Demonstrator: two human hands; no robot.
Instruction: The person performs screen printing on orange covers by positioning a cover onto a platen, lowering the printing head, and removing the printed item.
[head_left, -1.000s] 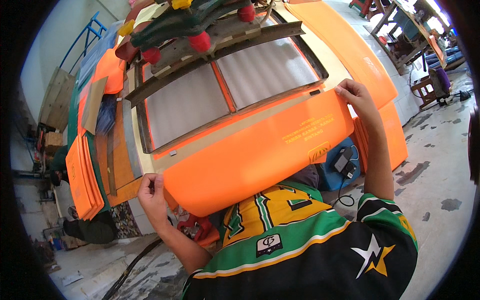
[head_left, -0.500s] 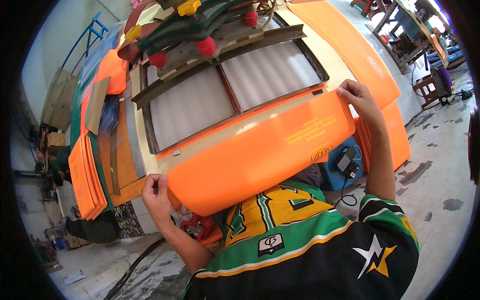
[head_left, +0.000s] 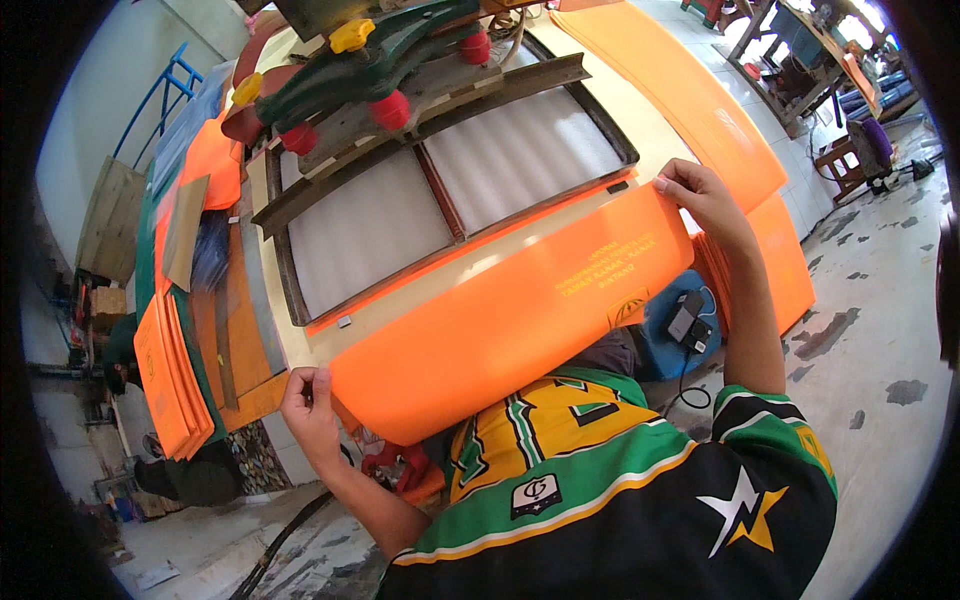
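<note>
Your left hand (head_left: 312, 412), lower left, pinches one end of the orange sheet (head_left: 490, 325), which spans the centre below the metal frame (head_left: 540, 198). Orange showing along the frame's divider (head_left: 438, 192) a second ago is now hidden, so the frame seems settled lower. Your right hand (head_left: 706, 197), right of centre, still pinches the sheet's other end, apparently steadying it.

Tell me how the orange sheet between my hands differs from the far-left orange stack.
The orange sheet spans from left hand to right hand; neither touches the orange stack. The sheet shows one broad, curved surface; the stack shows several layered edges. Both are bright orange.
</note>
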